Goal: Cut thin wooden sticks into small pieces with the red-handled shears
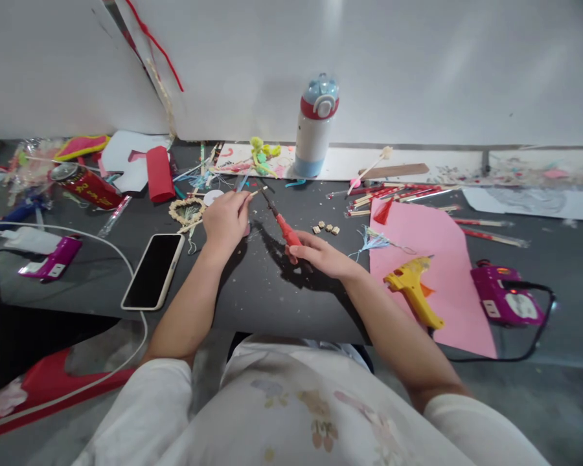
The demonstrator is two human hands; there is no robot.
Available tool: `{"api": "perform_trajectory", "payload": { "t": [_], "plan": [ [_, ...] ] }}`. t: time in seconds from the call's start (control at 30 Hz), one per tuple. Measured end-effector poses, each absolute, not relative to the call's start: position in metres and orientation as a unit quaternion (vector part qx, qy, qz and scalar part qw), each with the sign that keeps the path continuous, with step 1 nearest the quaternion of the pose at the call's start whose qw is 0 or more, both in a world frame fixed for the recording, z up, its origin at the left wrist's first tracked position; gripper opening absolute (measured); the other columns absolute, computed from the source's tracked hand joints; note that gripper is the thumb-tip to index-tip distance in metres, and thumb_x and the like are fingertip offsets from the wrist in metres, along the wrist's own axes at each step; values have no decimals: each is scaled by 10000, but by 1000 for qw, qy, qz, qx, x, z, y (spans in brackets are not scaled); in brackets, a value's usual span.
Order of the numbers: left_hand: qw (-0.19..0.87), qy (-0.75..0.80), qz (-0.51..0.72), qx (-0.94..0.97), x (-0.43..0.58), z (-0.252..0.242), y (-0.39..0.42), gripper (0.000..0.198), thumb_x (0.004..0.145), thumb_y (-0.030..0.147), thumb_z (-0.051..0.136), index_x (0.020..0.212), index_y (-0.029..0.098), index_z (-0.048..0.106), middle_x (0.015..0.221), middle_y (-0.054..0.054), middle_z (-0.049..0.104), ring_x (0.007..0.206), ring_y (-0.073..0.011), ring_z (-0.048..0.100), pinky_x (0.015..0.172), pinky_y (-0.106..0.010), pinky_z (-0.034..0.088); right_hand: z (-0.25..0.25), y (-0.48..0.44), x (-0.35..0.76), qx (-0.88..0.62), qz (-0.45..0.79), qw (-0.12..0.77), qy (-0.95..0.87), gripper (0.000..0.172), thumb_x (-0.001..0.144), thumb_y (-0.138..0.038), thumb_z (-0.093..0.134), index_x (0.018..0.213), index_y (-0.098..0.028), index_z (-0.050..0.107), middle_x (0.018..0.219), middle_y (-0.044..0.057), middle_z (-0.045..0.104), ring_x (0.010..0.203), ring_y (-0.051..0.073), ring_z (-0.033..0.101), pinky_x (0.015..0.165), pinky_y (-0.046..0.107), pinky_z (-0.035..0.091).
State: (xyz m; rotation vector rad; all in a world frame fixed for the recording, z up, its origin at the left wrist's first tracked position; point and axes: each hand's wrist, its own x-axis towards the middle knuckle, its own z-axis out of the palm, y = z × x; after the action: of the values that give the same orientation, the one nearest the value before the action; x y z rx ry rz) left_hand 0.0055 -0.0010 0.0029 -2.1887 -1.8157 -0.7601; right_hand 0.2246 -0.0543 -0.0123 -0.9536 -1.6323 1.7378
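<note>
Pinched in my left hand point(227, 220) is a thin pale wooden stick point(257, 192), its end pointing right. My right hand point(315, 252) is closed around the red handles of a pair of pliers point(285, 230). The dark, narrow jaws reach up and left to the stick's end; whether they touch it I cannot tell. Several short wooden pieces point(326, 228) lie on the dark table right of the pliers. Beside my left hand rests a heart-shaped ring of small wooden pieces point(173, 210).
A white phone point(154, 272) lies left of my left forearm. Pink paper point(459, 259) carries a yellow glue gun point(412, 288), with a purple power box point(505, 294) alongside. Behind stand a bottle point(313, 139) and wrapped chopsticks point(398, 196). A red can point(87, 186) lies far left.
</note>
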Motion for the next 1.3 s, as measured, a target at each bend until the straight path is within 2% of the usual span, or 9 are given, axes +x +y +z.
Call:
{"api": "perform_trajectory", "payload": {
  "t": [0.1, 0.23, 0.5, 0.6, 0.67, 0.77, 0.93, 1.1, 1.3],
  "plan": [
    [90, -614, -271, -736, 4, 4, -1, 373, 922, 426, 355, 992, 233, 666, 827, -57, 656, 798, -180, 591, 645, -276, 356, -13, -53, 226, -326, 671, 287, -601, 268, 836, -445, 518, 884, -182, 514, 688, -21, 514, 567, 87, 429, 480, 212, 319],
    [77, -616, -278, -733, 4, 6, -2, 363, 920, 426, 367, 981, 241, 674, 820, -46, 657, 796, -175, 595, 633, -273, 350, -18, -52, 226, -279, 709, 311, -568, 239, 842, -422, 517, 819, -184, 508, 706, -7, 523, 627, 101, 470, 542, 225, 344],
    [61, -625, -272, -729, 7, 11, -6, 332, 917, 408, 386, 973, 259, 678, 816, -36, 659, 807, -175, 597, 622, -273, 345, -17, -49, 229, -235, 760, 317, -516, 322, 820, -468, 514, 905, -157, 515, 770, 22, 555, 623, 104, 497, 550, 237, 355],
    [56, -629, -268, -727, 8, 12, -7, 333, 917, 405, 382, 964, 255, 676, 813, -42, 651, 799, -180, 591, 626, -279, 347, -17, -51, 228, -267, 734, 309, -543, 314, 825, -470, 501, 879, -162, 518, 743, 10, 536, 629, 104, 484, 533, 227, 345],
    [55, -632, -267, -726, 8, 12, -8, 338, 917, 409, 379, 947, 250, 676, 796, -46, 645, 780, -184, 587, 622, -283, 344, -18, -52, 225, -330, 688, 296, -575, 334, 807, -464, 542, 964, -170, 520, 754, -3, 527, 648, 105, 474, 544, 222, 352],
    [48, -635, -265, -724, 9, 12, -9, 347, 918, 409, 372, 919, 241, 675, 775, -52, 639, 761, -188, 582, 621, -286, 343, -21, -54, 222, -415, 598, 291, -620, 480, 769, -466, 608, 1138, -185, 485, 890, 8, 546, 755, 116, 491, 660, 243, 407],
    [-4, -619, -287, -731, 8, 13, -6, 345, 917, 385, 382, 827, 217, 669, 721, -29, 651, 716, -161, 580, 634, -267, 353, -26, -55, 221, -431, 546, 286, -659, 568, 784, -499, 585, 1232, -180, 445, 1032, 46, 567, 888, 154, 525, 819, 310, 428],
    [-87, -603, -322, -725, 3, 15, -1, 339, 900, 376, 412, 734, 212, 659, 628, 5, 644, 636, -138, 577, 609, -255, 362, -23, -56, 223, -449, 521, 268, -674, 612, 765, -520, 596, 1237, -175, 415, 983, 39, 571, 843, 158, 533, 789, 320, 439],
    [-121, -590, -336, -724, 0, 14, 2, 311, 895, 387, 422, 850, 213, 675, 648, 8, 668, 627, -135, 582, 613, -244, 387, -13, -58, 223, -456, 504, 251, -690, 606, 764, -524, 590, 1221, -168, 413, 882, 19, 561, 743, 143, 514, 707, 293, 426]
  ]
}}
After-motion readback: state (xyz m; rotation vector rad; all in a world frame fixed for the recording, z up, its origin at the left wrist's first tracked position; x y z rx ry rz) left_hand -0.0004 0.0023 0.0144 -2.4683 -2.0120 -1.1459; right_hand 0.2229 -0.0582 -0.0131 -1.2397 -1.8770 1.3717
